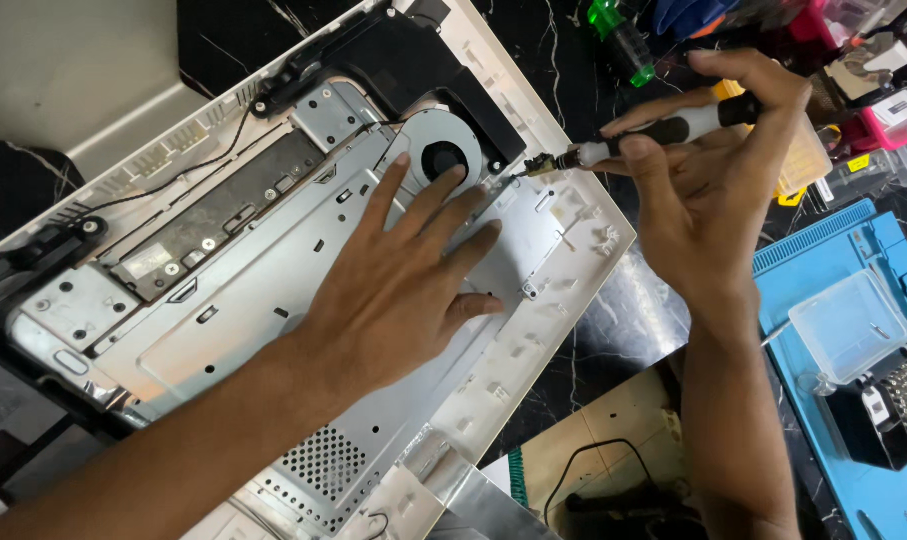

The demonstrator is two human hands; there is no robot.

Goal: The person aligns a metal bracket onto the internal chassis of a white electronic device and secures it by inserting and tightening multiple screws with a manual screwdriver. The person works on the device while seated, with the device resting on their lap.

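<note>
Holding the screwdriver [663, 130] pinched shut in my right hand [708, 190], I am pointing its long axis leftward and slightly down, the tip meeting a small bracket [538, 166] at the edge of the open computer chassis [273, 290], just right of the round fan [441, 150]. My left hand [403, 290] is lying flat, fingers spread, gripping nothing, pressing the metal plate on the table [613, 330].

A black marble-patterned tabletop [573, 70] with white veins carries a large opened white computer chassis [533, 330] lying flat across its left and middle, a blue work mat [823, 250] at the right edge, and a clutter of colourful small containers [873, 110] along the top right.
</note>
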